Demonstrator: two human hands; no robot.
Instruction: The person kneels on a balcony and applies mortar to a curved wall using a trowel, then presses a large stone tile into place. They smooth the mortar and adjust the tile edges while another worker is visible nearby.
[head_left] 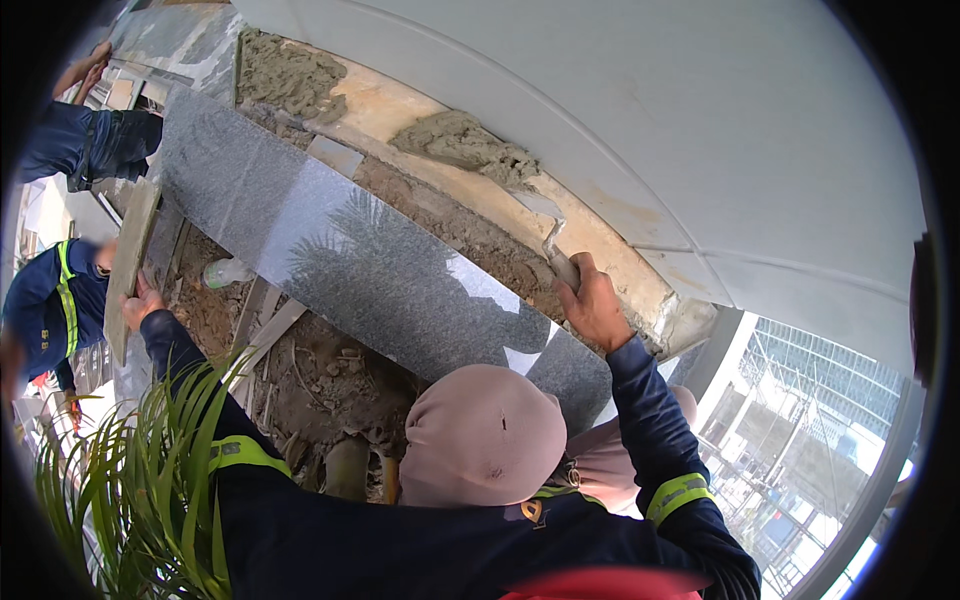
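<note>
My right hand is closed round the handle of a trowel. Its blade rests at the lower right end of a lump of wet mortar on a pale ledge. At the left, my left hand grips the edge of a flat greyish-brown board held up on end; some of its fingers are hidden. Between the two hands stretches a long polished grey stone slab, with a palm reflected in it. Another patch of mortar lies at the ledge's far end.
A smooth pale wall panel borders the ledge. Below the slab are rough soil, wooden strips and a plastic bottle. Palm leaves hang at lower left. Two other people are at the left. My knee is nearby.
</note>
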